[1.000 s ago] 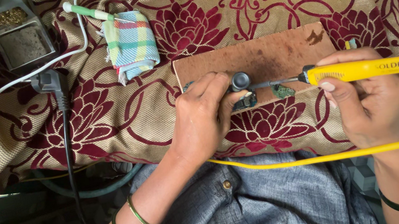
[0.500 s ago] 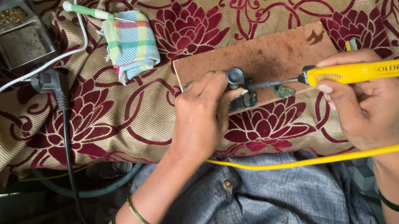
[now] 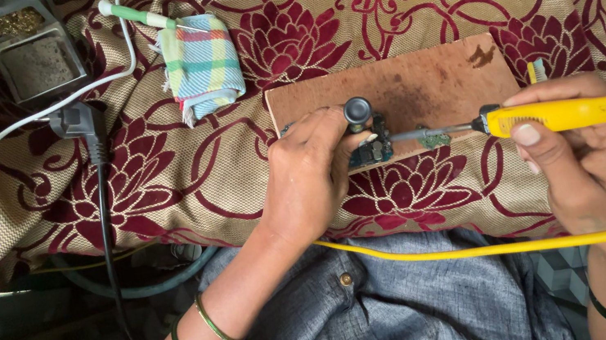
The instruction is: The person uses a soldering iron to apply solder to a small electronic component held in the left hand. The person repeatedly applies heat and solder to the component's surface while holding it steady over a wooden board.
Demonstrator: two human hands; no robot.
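nearest, a yellow cord (image 3: 516,247) crosses the grey shirt (image 3: 394,311). the right hand (image 3: 595,152) is curled tight around a yellow soldering iron (image 3: 583,110); its long axis runs level, left to right, metal tip pointing left at a small dark circuit board (image 3: 370,151). the left hand (image 3: 312,172) has its fingers closed, pinching that board and a small round black part (image 3: 357,110) at the near edge of a flat brown wooden board (image 3: 420,83), scorched in patches. bare wood lies beyond the tip. further out on the floral woven cloth (image 3: 155,179): a checked rag (image 3: 201,65), a black plug (image 3: 83,122), a grey iron stand (image 3: 33,51).
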